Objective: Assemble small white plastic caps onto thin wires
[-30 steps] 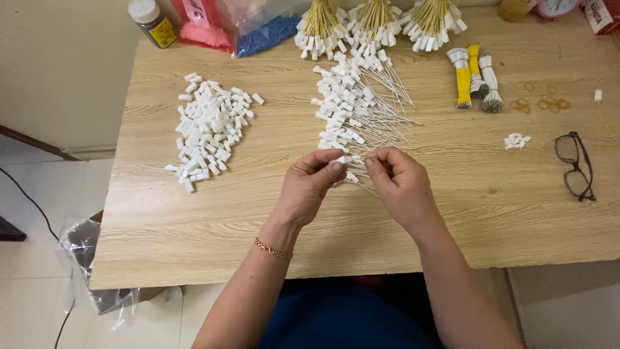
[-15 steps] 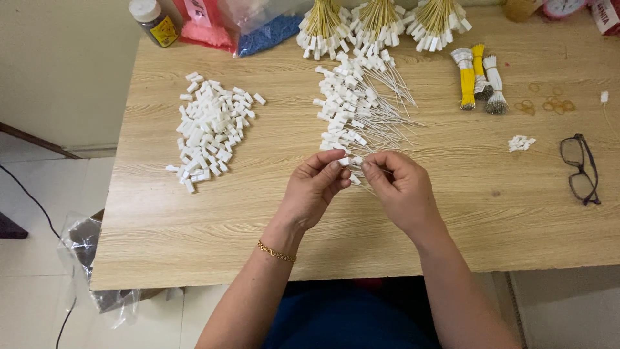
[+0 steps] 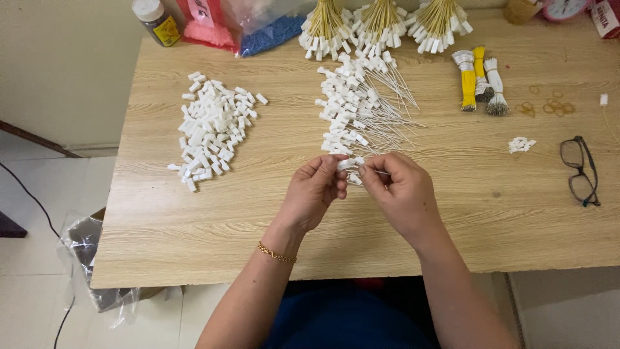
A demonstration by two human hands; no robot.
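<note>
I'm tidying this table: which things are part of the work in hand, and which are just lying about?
In use: white connector pinched by left hand and right hand; wired connectors; loose connector pile.

Lying about: glasses; rubber bands; bottle; blue bag.

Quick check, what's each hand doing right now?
Left hand: closed, fingertips pinching a small white connector.
Right hand: closed, pinching a thin wire at that connector.

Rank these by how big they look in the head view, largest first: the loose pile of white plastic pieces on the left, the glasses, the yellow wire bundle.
1. Pile of white plastic pieces
2. Glasses and yellow wire bundle: they look alike in extent, so I won't rank them.
</note>
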